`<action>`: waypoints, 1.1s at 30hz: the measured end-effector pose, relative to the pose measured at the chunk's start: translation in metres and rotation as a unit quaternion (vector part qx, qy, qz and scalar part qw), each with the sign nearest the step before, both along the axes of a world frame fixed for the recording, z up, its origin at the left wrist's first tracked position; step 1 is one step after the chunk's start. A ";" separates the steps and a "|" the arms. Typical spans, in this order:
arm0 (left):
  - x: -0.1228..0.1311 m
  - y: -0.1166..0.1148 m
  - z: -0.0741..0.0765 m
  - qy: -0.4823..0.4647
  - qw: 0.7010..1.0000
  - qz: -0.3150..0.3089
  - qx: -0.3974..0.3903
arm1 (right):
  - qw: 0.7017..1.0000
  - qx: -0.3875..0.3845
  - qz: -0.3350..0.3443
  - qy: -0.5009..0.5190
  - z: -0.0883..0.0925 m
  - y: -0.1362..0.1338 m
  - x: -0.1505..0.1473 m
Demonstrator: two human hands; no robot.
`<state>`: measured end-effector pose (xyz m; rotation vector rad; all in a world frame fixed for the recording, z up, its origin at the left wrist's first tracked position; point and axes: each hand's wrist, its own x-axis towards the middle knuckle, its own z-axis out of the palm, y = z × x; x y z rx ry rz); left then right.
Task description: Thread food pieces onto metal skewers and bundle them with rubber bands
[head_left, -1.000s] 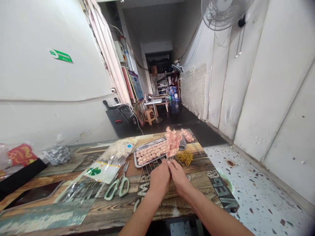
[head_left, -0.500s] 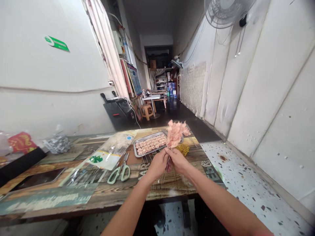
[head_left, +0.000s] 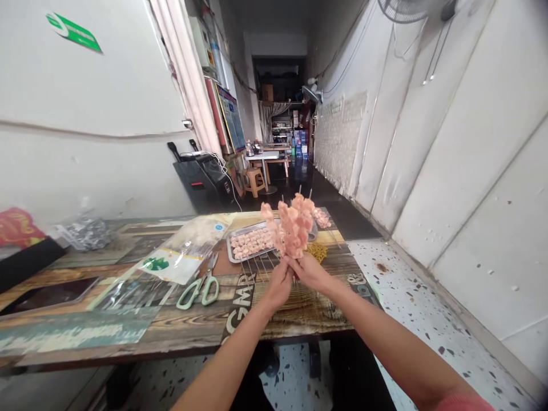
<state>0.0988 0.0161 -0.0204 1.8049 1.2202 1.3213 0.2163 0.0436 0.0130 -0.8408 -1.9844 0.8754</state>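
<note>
Both hands meet above the right part of the wooden table point(head_left: 180, 331). My left hand point(head_left: 278, 283) and my right hand point(head_left: 311, 272) are closed around the stick ends of a bunch of pink meat skewers point(head_left: 291, 228), held upright with the meat on top. Just behind it a metal tray point(head_left: 240, 256) holds several more meat skewers, their sticks jutting toward me. A heap of yellow rubber bands point(head_left: 317, 251) lies to the right of the tray.
Green-handled scissors point(head_left: 199, 290) lie left of my hands beside clear plastic bags point(head_left: 175, 264). A phone point(head_left: 47, 294) and a red packet point(head_left: 17, 226) sit at the far left. The table's right edge borders a speckled floor point(head_left: 411, 308); a corridor with stools runs ahead.
The bunch of skewers has been raised from the tray's edge to upright in both hands. The view has dropped back, showing more of the table's near edge.
</note>
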 end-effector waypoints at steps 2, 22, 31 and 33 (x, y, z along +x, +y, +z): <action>-0.001 0.001 -0.016 0.007 1.000 -0.003 -0.001 | 1.000 0.015 -0.011 -0.026 -0.016 0.000 -0.001; 0.034 -0.022 0.028 -0.003 0.995 0.099 0.005 | 0.970 -0.018 -0.117 -0.211 0.022 -0.011 -0.003; 0.046 -0.027 0.030 -0.051 0.986 0.156 0.007 | 0.959 -0.048 -0.169 -0.222 0.046 -0.029 -0.011; 0.040 -0.026 0.031 -0.033 0.990 0.135 0.004 | 0.964 -0.066 -0.155 -0.204 0.047 -0.025 -0.009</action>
